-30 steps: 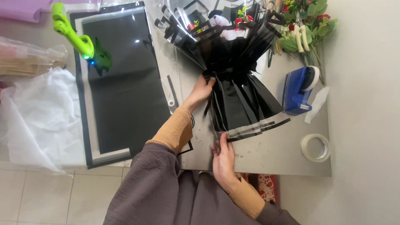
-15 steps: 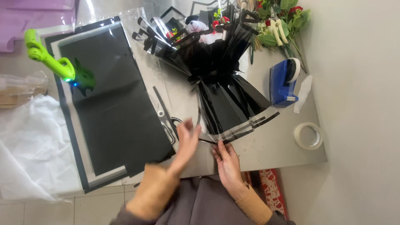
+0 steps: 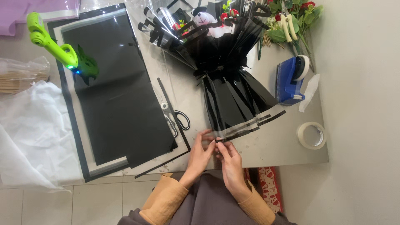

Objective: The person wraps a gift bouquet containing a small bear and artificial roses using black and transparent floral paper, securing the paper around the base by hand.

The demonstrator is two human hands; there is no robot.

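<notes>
Both hands (image 3: 216, 152) now at wrap hem (image 3: 233, 134)

Scissors (image 3: 175, 118) just left of hands (image 3: 216, 152)

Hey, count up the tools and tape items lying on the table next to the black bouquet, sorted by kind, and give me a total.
Scissors: 1
Green glue gun: 1
Blue tape dispenser: 1
Loose tape roll: 1
Total: 4

Both hands, left hand and right hand, pinch the bottom edge of the black bouquet wrap.
</notes>
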